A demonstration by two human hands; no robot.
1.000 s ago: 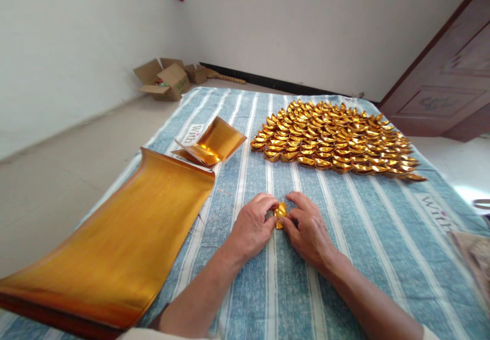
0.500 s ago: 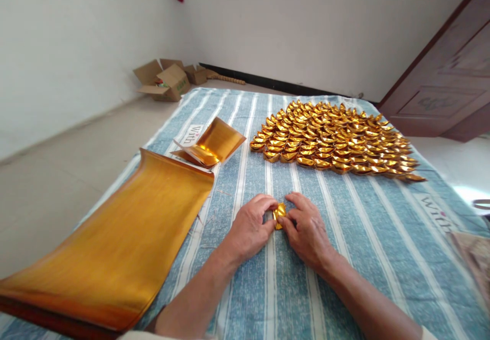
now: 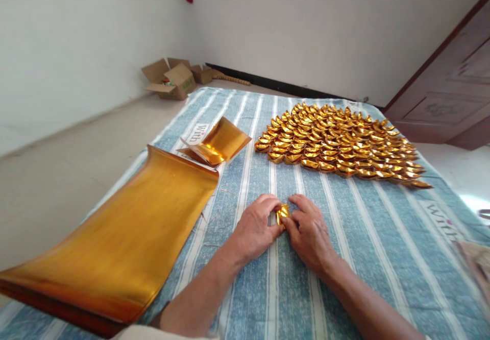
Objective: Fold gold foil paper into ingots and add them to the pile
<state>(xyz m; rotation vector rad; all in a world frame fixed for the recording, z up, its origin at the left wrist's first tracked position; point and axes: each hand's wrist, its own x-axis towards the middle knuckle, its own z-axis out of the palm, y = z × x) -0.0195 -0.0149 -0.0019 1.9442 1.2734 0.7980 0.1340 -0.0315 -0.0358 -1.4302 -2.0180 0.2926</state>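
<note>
A small folded piece of gold foil paper is pinched between my left hand and my right hand, low over a blue-and-white striped cloth. Both sets of fingertips press on the piece from either side, hiding most of it. Beyond my hands lies a big spread of several finished gold foil ingots in tight rows.
A thick stack of long gold foil sheets lies at my left, curling up at its far end. A smaller opened gold sheet rests past it. Open cardboard boxes sit on the floor by the wall. A brown door stands at right.
My hands have closed in a little more tightly on the gold piece, fingertips nearly meeting. The view has shifted slightly; everything else lies as before.
</note>
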